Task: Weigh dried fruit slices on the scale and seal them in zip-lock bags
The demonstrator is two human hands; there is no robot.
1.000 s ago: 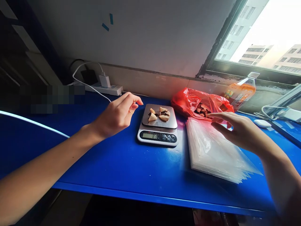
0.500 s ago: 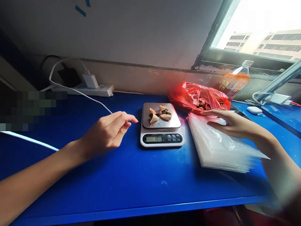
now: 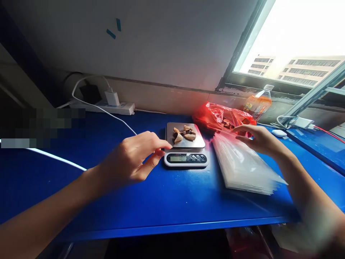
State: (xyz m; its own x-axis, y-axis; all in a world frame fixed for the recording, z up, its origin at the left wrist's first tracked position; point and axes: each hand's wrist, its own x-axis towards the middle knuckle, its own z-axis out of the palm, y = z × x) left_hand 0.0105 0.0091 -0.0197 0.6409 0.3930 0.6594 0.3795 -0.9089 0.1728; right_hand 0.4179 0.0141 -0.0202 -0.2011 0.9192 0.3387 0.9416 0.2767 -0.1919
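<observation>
On the blue table stands a white digital scale [image 3: 185,160] with a steel top. Several dried brown, shell-like pieces [image 3: 190,136] lie on that top, and its display seems to read 10.0. My left hand [image 3: 142,154] is at the scale's left front corner, index finger and thumb apart, nothing between them. Over the far end of a stack of clear plastic bags [image 3: 242,169] is my right hand [image 3: 256,138], fingers stretched and thumb apart. Whether it touches the top bag I cannot tell. Behind it sits an open red plastic bag [image 3: 208,117] with more dried pieces [image 3: 228,123] inside.
An orange-labelled bottle [image 3: 257,104] stands by the window behind the red bag. A white power strip [image 3: 125,108] with a charger [image 3: 111,98] and cable lies along the wall. To the right are a white earbud case [image 3: 279,133] and an adapter [image 3: 303,123].
My left hand has moved right, up to the scale's corner. My right hand remains over the far end of the bag stack. The camera view has shifted a little.
</observation>
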